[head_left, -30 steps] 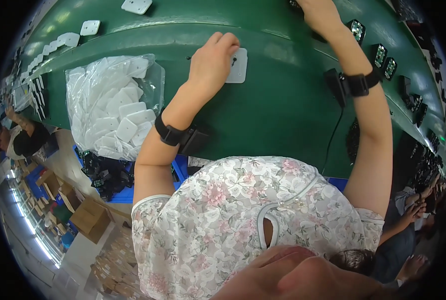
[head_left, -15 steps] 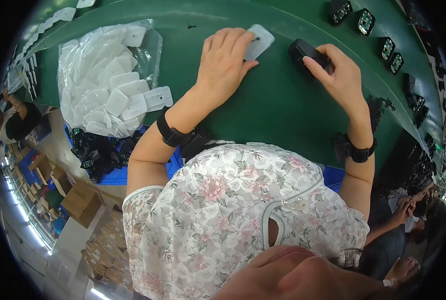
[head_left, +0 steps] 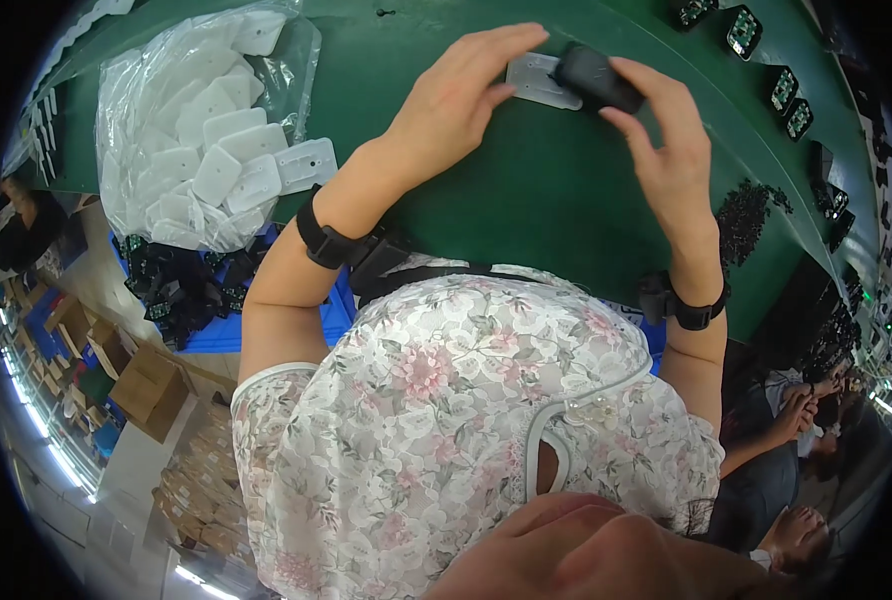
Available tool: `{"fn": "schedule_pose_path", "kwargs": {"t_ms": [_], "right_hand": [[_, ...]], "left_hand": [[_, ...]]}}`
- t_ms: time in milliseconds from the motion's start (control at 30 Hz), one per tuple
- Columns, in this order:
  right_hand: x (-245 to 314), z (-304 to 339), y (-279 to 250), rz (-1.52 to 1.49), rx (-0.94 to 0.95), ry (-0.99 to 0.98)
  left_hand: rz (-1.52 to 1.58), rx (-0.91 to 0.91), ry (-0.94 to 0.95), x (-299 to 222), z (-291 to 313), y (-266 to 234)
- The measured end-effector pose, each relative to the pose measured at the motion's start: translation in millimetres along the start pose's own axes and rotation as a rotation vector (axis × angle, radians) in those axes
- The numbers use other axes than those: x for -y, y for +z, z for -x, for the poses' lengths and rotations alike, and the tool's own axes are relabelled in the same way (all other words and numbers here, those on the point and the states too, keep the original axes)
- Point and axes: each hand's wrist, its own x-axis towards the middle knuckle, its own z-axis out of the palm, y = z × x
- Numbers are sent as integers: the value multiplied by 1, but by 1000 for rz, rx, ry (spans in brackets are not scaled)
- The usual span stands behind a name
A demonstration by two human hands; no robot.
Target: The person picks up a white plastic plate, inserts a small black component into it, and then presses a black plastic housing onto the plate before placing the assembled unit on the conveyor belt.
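A white plastic plate [head_left: 538,84] with small holes lies at the far middle of the green table. Over its right end is a black plastic case [head_left: 598,78], slightly blurred; whether the two touch I cannot tell. My right hand [head_left: 668,130] grips the case's right side between thumb and fingers. Beside the plate's left end, my left hand [head_left: 456,98] is open, its thumb and fingers apart and holding nothing. A clear plastic bag [head_left: 311,75] full of white plates [head_left: 216,178] lies to its left.
Black cases with circuit boards [head_left: 743,32] stand along the far right. Small black parts [head_left: 751,215] are piled right of my right wrist. A blue bin [head_left: 216,335] of black parts sits below the table's left edge. Another person [head_left: 791,420] sits at lower right.
My left hand has let go of the white plate, which now lies turned more sideways. My right hand has brought the black case left and farther away, over the plate's end.
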Motion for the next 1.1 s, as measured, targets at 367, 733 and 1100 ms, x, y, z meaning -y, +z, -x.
{"fn": "schedule_pose_path", "kwargs": {"t_ms": [367, 733, 1100], "right_hand": [[22, -10, 13, 57, 216, -165], [-4, -38, 5, -509, 411, 340], [0, -38, 32, -807, 142, 305]], "left_hand": [[-236, 137, 71, -6, 16, -9], [-802, 79, 219, -15, -9, 8], [296, 62, -528, -19, -27, -7]]}}
